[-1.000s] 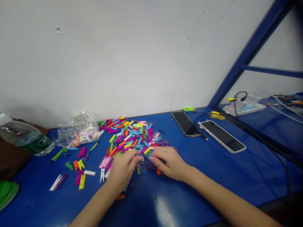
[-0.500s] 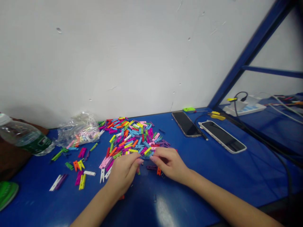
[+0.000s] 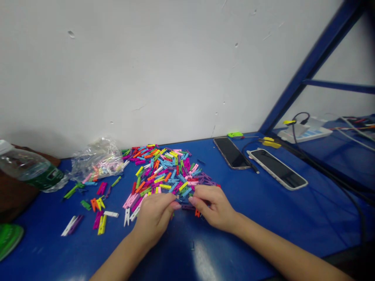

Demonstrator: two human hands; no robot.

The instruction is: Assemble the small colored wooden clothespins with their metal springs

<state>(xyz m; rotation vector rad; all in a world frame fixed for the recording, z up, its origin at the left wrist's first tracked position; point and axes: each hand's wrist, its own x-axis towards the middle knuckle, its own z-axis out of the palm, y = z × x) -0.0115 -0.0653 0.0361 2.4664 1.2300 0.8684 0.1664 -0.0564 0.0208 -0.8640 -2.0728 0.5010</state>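
Note:
A large heap of small, brightly coloured clothespins (image 3: pixel 166 168) is spread over the blue table. At its near edge, my left hand (image 3: pixel 156 214) is closed in a pinch, thumb against the bent fingers. My right hand (image 3: pixel 212 205) faces it, also pinching, with a small gap between the two sets of fingertips. Whatever they grip is tiny and mostly covered by the fingers; I cannot make it out. White clothespins (image 3: pixel 127 216) lie just left of my left hand. An orange clothespin (image 3: pixel 197 212) is partly hidden beneath my right hand.
Left of the heap are a clear plastic bag (image 3: pixel 98 160), a tipped water bottle (image 3: pixel 32 166) and scattered clothespins (image 3: pixel 101 224). On the right lie a dark phone (image 3: pixel 231 153), a white-cased phone (image 3: pixel 277 168), black cables (image 3: pixel 316 168) and a power strip (image 3: pixel 304 133).
Both hands have shifted slightly right and down in the view, still pinching close together. The heap and the things around it look the same.

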